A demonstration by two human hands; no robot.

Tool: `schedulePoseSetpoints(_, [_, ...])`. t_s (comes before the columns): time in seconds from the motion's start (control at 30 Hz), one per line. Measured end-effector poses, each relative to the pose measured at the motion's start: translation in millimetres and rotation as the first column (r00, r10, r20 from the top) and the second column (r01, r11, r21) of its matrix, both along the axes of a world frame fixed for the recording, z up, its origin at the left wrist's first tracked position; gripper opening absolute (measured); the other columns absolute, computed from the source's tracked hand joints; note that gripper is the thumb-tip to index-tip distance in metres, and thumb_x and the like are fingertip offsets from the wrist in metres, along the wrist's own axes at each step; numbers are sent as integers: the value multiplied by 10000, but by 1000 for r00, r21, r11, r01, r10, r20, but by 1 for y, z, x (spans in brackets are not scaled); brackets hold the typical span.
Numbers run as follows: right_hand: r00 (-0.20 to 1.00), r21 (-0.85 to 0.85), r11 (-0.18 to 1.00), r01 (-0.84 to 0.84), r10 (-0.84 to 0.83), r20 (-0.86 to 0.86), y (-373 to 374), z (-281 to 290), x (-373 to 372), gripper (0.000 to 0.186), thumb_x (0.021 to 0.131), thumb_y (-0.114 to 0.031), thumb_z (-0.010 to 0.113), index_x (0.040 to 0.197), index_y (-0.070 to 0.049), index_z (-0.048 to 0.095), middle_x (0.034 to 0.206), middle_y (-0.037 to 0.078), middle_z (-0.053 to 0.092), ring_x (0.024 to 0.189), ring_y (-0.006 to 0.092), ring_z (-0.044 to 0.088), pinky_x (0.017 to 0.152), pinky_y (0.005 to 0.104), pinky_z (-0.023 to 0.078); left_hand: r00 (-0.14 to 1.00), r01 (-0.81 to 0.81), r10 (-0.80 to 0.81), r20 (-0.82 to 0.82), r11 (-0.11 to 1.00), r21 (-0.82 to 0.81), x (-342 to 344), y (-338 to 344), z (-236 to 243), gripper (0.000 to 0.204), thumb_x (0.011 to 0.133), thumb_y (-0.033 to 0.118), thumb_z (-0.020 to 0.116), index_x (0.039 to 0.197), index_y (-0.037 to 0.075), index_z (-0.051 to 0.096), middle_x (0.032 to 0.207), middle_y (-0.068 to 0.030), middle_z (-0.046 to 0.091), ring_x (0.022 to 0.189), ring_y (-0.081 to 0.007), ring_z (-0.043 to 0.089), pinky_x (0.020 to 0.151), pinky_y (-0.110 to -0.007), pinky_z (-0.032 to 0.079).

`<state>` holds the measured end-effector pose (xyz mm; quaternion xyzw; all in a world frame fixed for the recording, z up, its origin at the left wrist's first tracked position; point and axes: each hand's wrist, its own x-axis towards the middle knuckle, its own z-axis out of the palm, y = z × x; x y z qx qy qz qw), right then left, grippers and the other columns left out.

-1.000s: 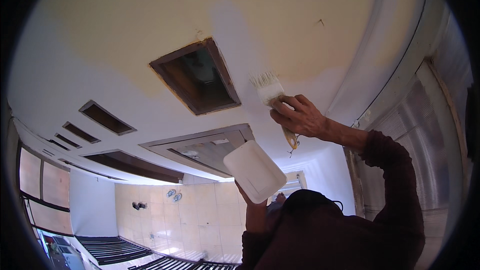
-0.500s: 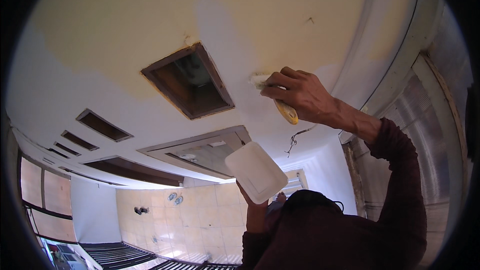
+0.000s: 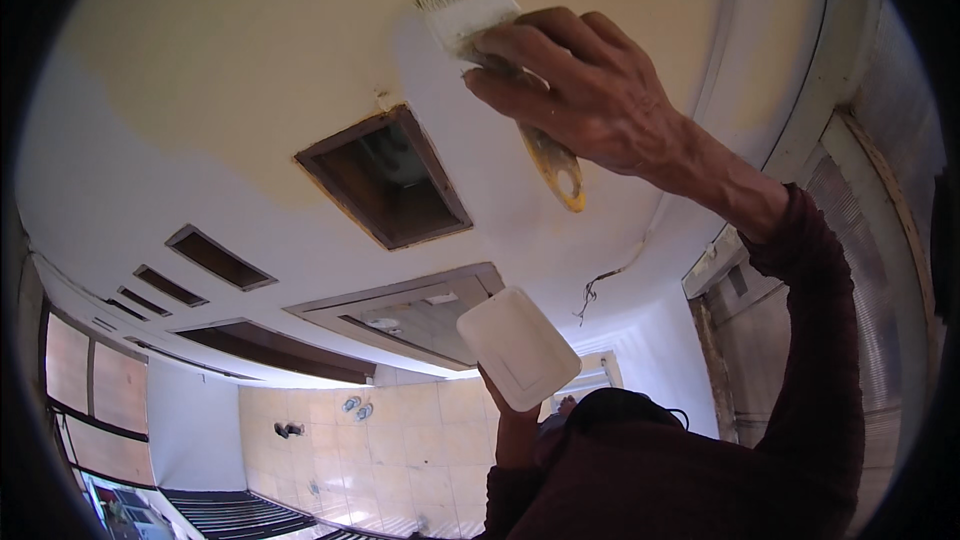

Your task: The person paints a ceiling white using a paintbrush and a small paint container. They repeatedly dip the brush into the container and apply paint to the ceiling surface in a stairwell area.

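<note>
My right hand (image 3: 590,90) is closed round a wide paintbrush (image 3: 485,25) with whitish bristles and a worn yellow handle end. The bristles point up and lie at or near the wall (image 3: 330,50), which is partly pale yellow and partly white; I cannot tell whether they touch it. Lower down, my left hand (image 3: 514,420) holds a white rectangular plastic container (image 3: 520,350) from underneath. Its fingers are mostly hidden behind the container, and I cannot make out what is inside.
A framed square opening (image 3: 385,180) sits in the wall left of the brush, with smaller slots (image 3: 220,256) farther left. Loose wires (image 3: 590,295) stick out below my right hand. Slippers (image 3: 357,407) lie on the tiled floor (image 3: 400,460), beside a dark railing (image 3: 225,512).
My right hand has moved up and a little left with the paintbrush, which now appears larger. The left hand and the container have hardly moved.
</note>
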<state>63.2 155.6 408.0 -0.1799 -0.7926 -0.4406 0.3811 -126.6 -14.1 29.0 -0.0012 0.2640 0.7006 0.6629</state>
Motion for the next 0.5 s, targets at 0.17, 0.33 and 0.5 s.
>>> schedulePoseSetpoints(0.17, [966, -304, 934, 187, -119, 228, 1, -160, 18, 505, 740, -184, 813, 1207, -138, 627, 1290, 52, 506, 1180, 217, 534, 816, 369, 510, 1000, 0, 0, 10, 1000, -20, 0, -2, 4, 598, 1031, 551, 411, 1479, 156, 417, 1420, -52, 532, 1273, -279, 545, 1021, -504, 508])
schedulePoseSetpoints(0.33, [938, -455, 853, 254, -103, 330, -17, -255, 28, 427, 796, -221, 746, 1196, -116, 636, 1272, 67, 493, 1180, 218, 508, 785, 355, 485, 999, 14, -13, 30, 1000, -23, 0, -1, 13, 577, 1031, 540, 413, 1461, 156, 436, 1381, -46, 555, 1244, -267, 561, 1004, -484, 522])
schedulePoseSetpoints(0.5, [923, -538, 793, 285, -76, 376, -26, -321, 27, 385, 821, -239, 698, 1177, -103, 637, 1268, 86, 490, 1193, 242, 496, 825, 390, 483, 998, 63, -59, -37, 990, 129, -5, -4, -11, 601, 1030, 557, 397, 1482, 161, 413, 1415, -48, 533, 1267, -275, 550, 1018, -494, 513])
